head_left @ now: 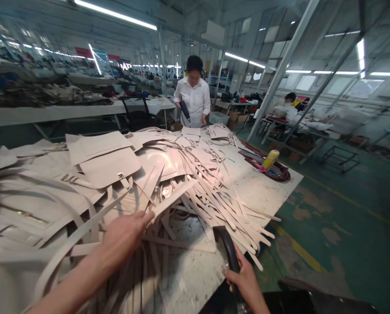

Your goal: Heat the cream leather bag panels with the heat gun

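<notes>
My left hand [127, 229] is closed around a pale beige strap [175, 198], which points up and away over the pile. Under and around it lie many loose straps [221, 209], fanned out towards the table's right edge. My right hand [243, 277] grips a black curved hand tool [229, 248] by its middle, near the table's front edge. The tool's broad end points away from me; its exact kind I cannot make out. Beige bag panels [111, 165] with small metal fittings are heaped left of the straps.
Across the table [260, 196] a co-worker in a white shirt [195, 98] holds a dark gun-shaped tool [184, 110] over beige pieces. A yellow bottle [270, 159] stands among dark-red bands [278, 173] at the right. Green floor [338, 226] lies beyond the table's edge.
</notes>
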Tool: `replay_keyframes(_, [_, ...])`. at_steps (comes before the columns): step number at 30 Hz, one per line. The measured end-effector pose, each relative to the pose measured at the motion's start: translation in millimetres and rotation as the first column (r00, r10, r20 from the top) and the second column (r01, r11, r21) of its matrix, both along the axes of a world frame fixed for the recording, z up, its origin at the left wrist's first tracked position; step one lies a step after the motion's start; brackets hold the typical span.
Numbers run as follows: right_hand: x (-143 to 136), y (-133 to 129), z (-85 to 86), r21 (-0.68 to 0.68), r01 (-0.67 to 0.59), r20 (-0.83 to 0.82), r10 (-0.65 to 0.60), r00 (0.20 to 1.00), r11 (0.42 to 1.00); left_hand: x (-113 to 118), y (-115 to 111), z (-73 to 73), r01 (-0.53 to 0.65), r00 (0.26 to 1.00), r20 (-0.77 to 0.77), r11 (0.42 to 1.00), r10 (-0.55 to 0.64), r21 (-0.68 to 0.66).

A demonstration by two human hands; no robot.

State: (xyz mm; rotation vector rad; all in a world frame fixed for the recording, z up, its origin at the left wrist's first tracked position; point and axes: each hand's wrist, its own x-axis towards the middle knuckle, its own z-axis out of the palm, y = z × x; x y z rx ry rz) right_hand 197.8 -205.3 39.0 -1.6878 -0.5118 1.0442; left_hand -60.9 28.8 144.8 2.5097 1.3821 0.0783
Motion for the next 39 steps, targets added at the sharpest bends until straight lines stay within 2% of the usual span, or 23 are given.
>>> replay_keyframes(1, [3,-14,-1.5,-0.025,0.035,0.000,-0.035,0.999,0.999,18,-16,-3.7,0.108,0.989,-0.107,0.994,-0.106,0.007])
replay_keyframes(2, [7,-27,-3.6,-0.049,0.066,0.008,-0.066,0.998,0.997,34,-34,-14.3,0.203,0.966,-0.168,0.979,-0.198,0.013])
replay_keyframes(4, [14,-52,-7.7,-0.105,0.109,0.037,-0.106,0.994,0.988,58,-70,-52.3,0.391,0.902,-0.173,0.918,-0.396,-0.064])
replay_keyframes(5, [18,-63,-9.1,-0.144,0.127,0.064,-0.118,0.991,0.981,62,-85,-76.0,0.434,0.880,-0.149,0.891,-0.451,-0.135])
replay_keyframes(6, [22,-73,-9.7,-0.183,0.139,0.093,-0.123,0.988,0.973,60,-96,-99.9,0.449,0.872,-0.122,0.874,-0.474,-0.185])
replay_keyframes(8, [27,-87,-8.8,-0.240,0.137,0.133,-0.107,0.985,0.961,44,-108,-140.8,0.444,0.884,-0.066,0.875,-0.463,-0.194])
replay_keyframes(9, [27,-91,-7.5,-0.258,0.124,0.146,-0.088,0.985,0.958,32,-108,-155.8,0.414,0.902,-0.057,0.895,-0.427,-0.166])
replay_keyframes(11, [25,-91,-4.4,-0.280,0.064,0.146,-0.023,0.989,0.958,8,-101,-174.6,0.334,0.938,-0.063,0.938,-0.340,-0.091])
replay_keyframes(14, [9,-76,-1.9,-0.269,-0.056,0.137,0.096,0.986,0.961,-15,-92,-185.6,0.291,0.953,-0.076,0.956,-0.292,-0.022])
replay_keyframes(17, [-15,-50,-4.2,-0.197,-0.204,0.137,0.233,0.963,0.959,-19,-94,-191.4,0.311,0.949,-0.062,0.950,-0.309,0.021])
replay_keyframes(21, [-48,-15,-14.6,-0.133,-0.422,0.050,0.432,0.901,0.897,-18,-98,-197.5,0.304,0.952,-0.044,0.952,-0.302,0.045])
replay_keyframes(24, [-67,8,-23.9,-0.148,-0.500,0.005,0.507,0.862,0.853,-20,-96,-200.0,0.309,0.951,-0.034,0.949,-0.307,0.061])
replay_keyframes(26, [-74,23,-28.7,-0.155,-0.490,0.012,0.498,0.867,0.858,-21,-94,-201.5,0.314,0.949,-0.025,0.946,-0.313,0.083])
replay_keyframes(29, [-71,44,-33.2,-0.128,-0.389,0.079,0.400,0.913,0.912,-23,-91,-204.2,0.329,0.944,-0.014,0.935,-0.330,0.132])
replay_keyframes(32, [-47,59,-34.3,-0.139,-0.234,0.151,0.254,0.955,0.962,-23,-90,-205.4,0.336,0.941,-0.016,0.928,-0.337,0.160])
replay_keyframes(34, [-25,66,-33.5,-0.153,-0.157,0.180,0.184,0.966,0.976,-23,-90,-205.3,0.343,0.939,-0.026,0.926,-0.344,0.159])
replay_keyframes(39, [18,97,-32.7,-0.157,-0.153,0.136,0.175,0.975,0.976,-24,-89,-205.6,0.364,0.931,-0.037,0.921,-0.363,0.141])
